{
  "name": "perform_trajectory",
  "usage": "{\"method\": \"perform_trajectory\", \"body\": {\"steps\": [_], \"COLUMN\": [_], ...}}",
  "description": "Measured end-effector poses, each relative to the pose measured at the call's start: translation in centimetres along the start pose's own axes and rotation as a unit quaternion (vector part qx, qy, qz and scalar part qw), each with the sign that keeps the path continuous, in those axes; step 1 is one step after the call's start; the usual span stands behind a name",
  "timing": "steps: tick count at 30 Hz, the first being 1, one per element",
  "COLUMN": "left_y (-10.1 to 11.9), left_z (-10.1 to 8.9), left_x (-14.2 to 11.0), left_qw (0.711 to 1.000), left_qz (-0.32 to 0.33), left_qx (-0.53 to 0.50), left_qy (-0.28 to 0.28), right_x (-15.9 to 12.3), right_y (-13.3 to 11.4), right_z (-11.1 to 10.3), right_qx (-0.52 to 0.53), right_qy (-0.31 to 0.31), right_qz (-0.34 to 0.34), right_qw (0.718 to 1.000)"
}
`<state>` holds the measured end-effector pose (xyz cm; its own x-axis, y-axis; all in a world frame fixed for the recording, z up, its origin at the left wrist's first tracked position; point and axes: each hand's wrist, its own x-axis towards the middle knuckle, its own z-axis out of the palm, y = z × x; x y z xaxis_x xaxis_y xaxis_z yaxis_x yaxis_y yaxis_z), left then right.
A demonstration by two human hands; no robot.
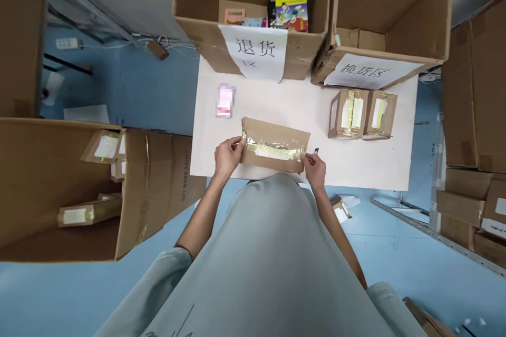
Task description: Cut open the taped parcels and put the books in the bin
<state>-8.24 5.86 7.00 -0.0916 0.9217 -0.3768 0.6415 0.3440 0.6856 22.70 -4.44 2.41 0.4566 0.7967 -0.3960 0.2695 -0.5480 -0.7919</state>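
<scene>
A taped cardboard box (272, 162) lies on the white table in front of me, with clear yellowish tape and a white label along its top. My left hand (229, 157) is closed on the box's left end, thumb and fingers at the tape's edge. At the opposite end, the fingers of my right hand (315, 169) are pinched on the right edge. A small dark-tipped object (316, 151), perhaps a cutter, pokes up just behind the right fingers; whether that hand holds it I cannot tell.
Two small taped boxes (348, 115) stand at the table's right. Behind are two large open cartons with paper signs; the left carton (197, 37) contains colourful packs. A blurred pink item (225, 100) lies at left. Another big carton (150, 179) holding boxes flanks the table (292, 100).
</scene>
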Motion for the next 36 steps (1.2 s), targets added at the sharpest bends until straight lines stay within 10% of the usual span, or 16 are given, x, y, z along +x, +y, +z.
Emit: {"method": "perform_trajectory", "body": {"steps": [8,15,30,36], "left_y": [-10.2,-15.6,-9.7,-11.0], "left_z": [0.7,1.5,-1.4,-0.4], "left_x": [-0.8,-1.7,3.1,3.7], "left_qw": [0.976,0.977,0.942,0.943], "left_qz": [-0.044,-0.033,0.003,-0.015], "left_qx": [-0.193,-0.097,-0.268,-0.239], "left_qy": [-0.086,-0.187,-0.201,-0.233], "right_x": [-2.0,-4.7,-3.2,-2.0], "right_y": [2.9,6.6,-0.6,1.6], "right_z": [0.6,2.4,2.9,4.5], "right_qx": [-0.008,0.007,0.082,0.072], "right_qy": [-0.017,-0.062,-0.053,-0.075], "right_qz": [0.019,0.056,-0.013,0.022], "right_qw": [1.0,0.996,0.995,0.994]}}
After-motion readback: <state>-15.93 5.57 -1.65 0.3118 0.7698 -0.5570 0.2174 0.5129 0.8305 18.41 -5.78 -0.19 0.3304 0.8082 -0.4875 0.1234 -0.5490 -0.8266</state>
